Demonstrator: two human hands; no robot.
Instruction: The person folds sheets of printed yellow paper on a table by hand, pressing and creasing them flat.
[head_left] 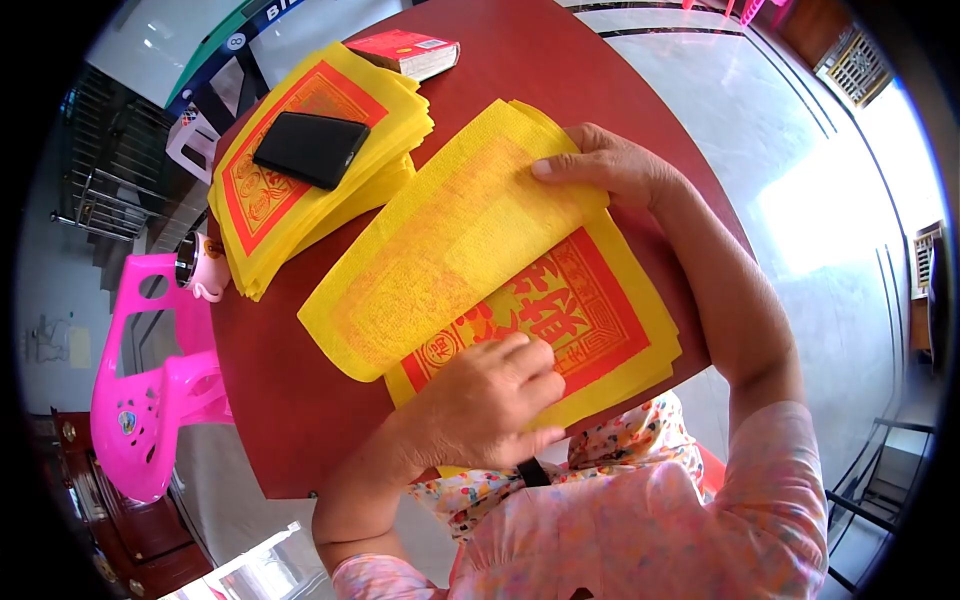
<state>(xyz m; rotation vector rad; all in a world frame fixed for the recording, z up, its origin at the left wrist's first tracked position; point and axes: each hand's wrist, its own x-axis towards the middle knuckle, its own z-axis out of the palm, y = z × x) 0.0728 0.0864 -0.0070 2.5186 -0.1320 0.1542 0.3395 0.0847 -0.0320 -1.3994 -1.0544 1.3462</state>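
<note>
My right hand [605, 165] pinches yellow paper sheets [450, 250] at their upper right corner, thumb on top and fingers behind. These sheets are lifted and slanted, their plain backs showing, and the near end curls. Under them lies a pile of yellow joss paper [655, 335] printed with a red panel and characters. My left hand [490, 395] is over the near part of that pile, fingers curled and thumb sticking out to the side; whatever its palm may hold is hidden.
On the dark red table [290, 420], a black phone [310, 148] lies on a thicker stack of yellow printed paper [380, 110]. Behind it is a red packet [405, 50]. A pink mug [208, 265] stands at the left edge by a pink plastic chair [150, 400].
</note>
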